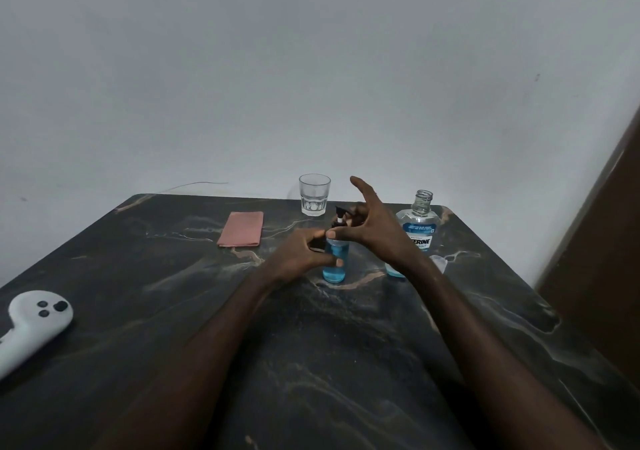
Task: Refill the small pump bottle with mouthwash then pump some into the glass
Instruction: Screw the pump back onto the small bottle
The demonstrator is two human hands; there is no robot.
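Note:
The small pump bottle (335, 265) stands upright in the middle of the dark table, full of blue liquid, with its black pump head on top. My left hand (300, 255) wraps around the bottle's body. My right hand (372, 228) pinches the pump collar at the bottle's neck with thumb and fingers, index finger raised. An empty clear glass (314, 194) stands behind the bottle near the table's far edge. The large mouthwash bottle (419, 224) stands uncapped to the right, partly hidden by my right forearm.
A folded pink cloth (241, 229) lies left of the glass. A clear cap (439, 262) rests by the mouthwash bottle. A white controller (33, 325) lies at the table's left edge. A brown wooden panel (602, 259) stands at the right.

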